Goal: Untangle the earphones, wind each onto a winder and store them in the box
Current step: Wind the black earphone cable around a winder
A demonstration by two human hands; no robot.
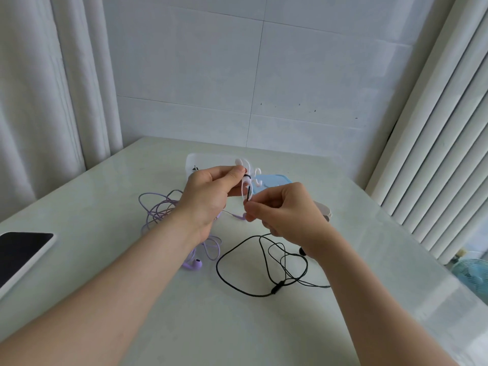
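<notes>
most of the black cord (276, 287) lies loose on the table (264, 336) near me. My right hand (287, 210) pinches it at the bottom of the winder (247, 178), left hand (208, 191) pinches the top, so I reckon I'm just starting the wind. Next wraps need steady tension. Purple set (158, 210) sits tangled, box (191, 161) behind

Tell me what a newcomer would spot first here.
Mid-frame, the left hand grips a white winder while the right hand pinches the cord of the black earphones at its lower end; the rest of that cord lies looped on the table below. The purple earphones lie tangled to the left, partly under the left wrist.
</notes>
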